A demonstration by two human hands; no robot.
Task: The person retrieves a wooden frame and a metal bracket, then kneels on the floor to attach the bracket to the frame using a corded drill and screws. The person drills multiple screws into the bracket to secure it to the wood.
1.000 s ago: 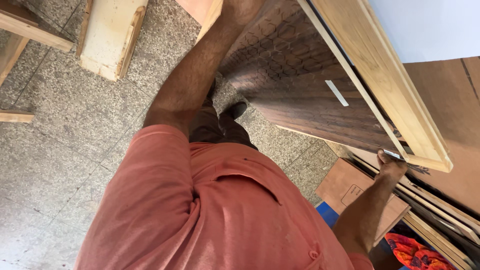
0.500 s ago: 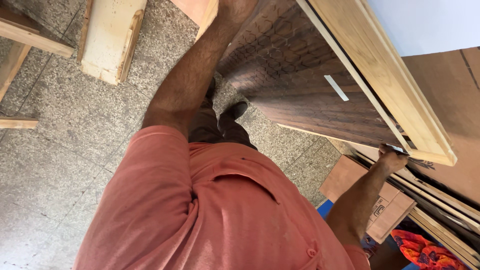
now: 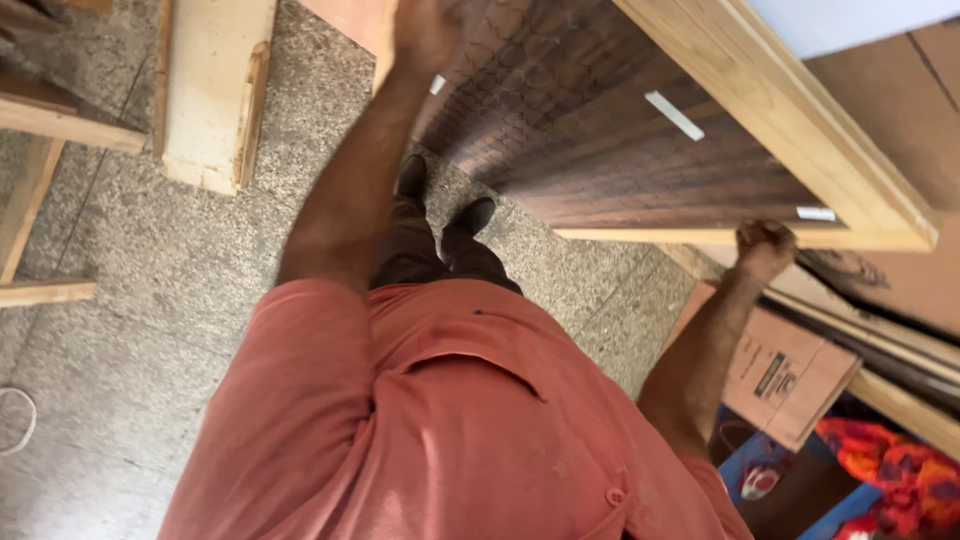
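Observation:
I look straight down over my red shirt. A large dark wood-grain panel with a light wooden frame edge is held up in front of me, tilted. My left hand grips its upper left edge near the top of the view. My right hand is closed on the panel's lower right edge. My dark shoes stand on the floor below the panel.
Speckled grey stone floor. Pale wooden pieces lie at upper left, more sticks at the left edge. A cardboard box, stacked boards and colourful cloth crowd the right side.
The panel has shifted up and left in view with both hands on it. My right hand slid along the lower edge, and the cardboard box below it shows more.

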